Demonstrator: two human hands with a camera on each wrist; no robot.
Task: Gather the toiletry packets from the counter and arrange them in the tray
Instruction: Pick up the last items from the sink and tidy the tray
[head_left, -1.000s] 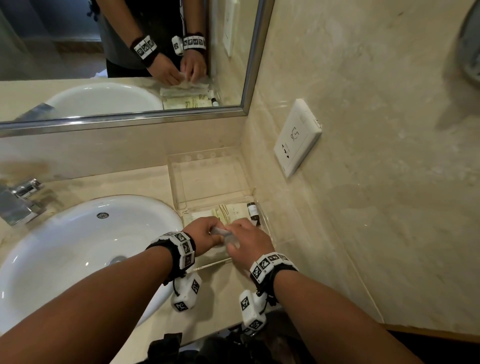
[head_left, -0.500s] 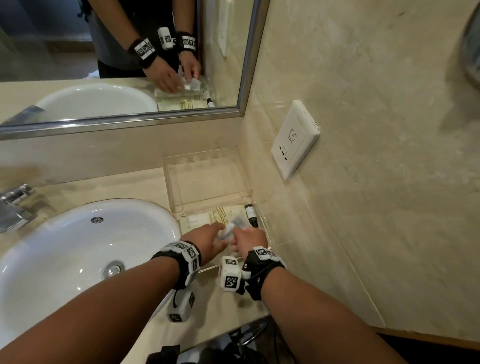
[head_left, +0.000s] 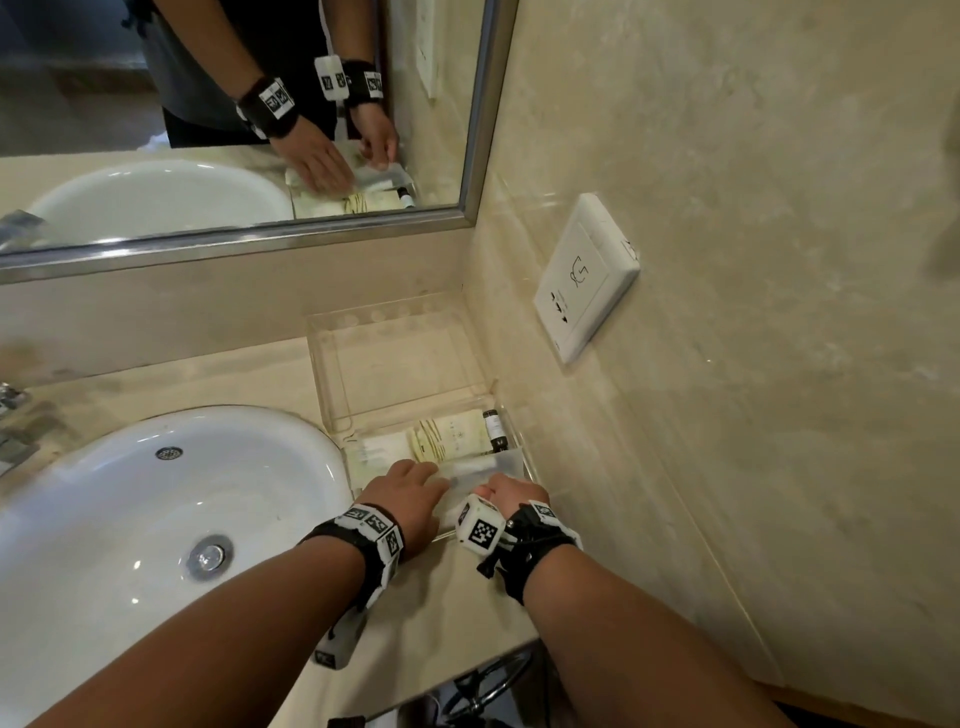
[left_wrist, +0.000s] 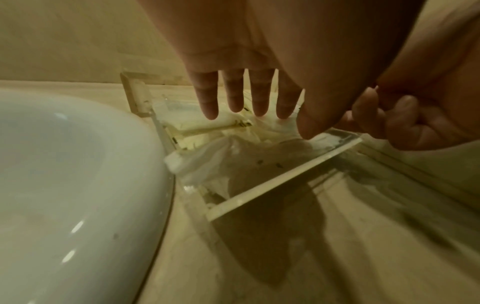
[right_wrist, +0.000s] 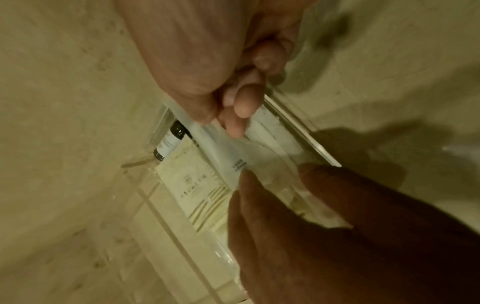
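Head view: both hands meet over the near compartment of the clear tray (head_left: 332, 384), which sits in the counter corner at about 1 o'clock from the white sink (head_left: 104, 509). A frosted packet (head_left: 480, 467) lies across that compartment, its long axis running from 9 to 3 o'clock. The right hand (head_left: 511, 493) pinches the packet's 3 o'clock end between thumb and curled fingers, plain in the right wrist view. The left hand (head_left: 410, 493) lies flat, fingers straight, pressing on its 9 o'clock end. Beyond, at 12 o'clock, a cream sachet (head_left: 452, 434) lies flat, and a small dark bottle (head_left: 494, 430) rests against the tray's right wall, cap pointing to 12 o'clock.
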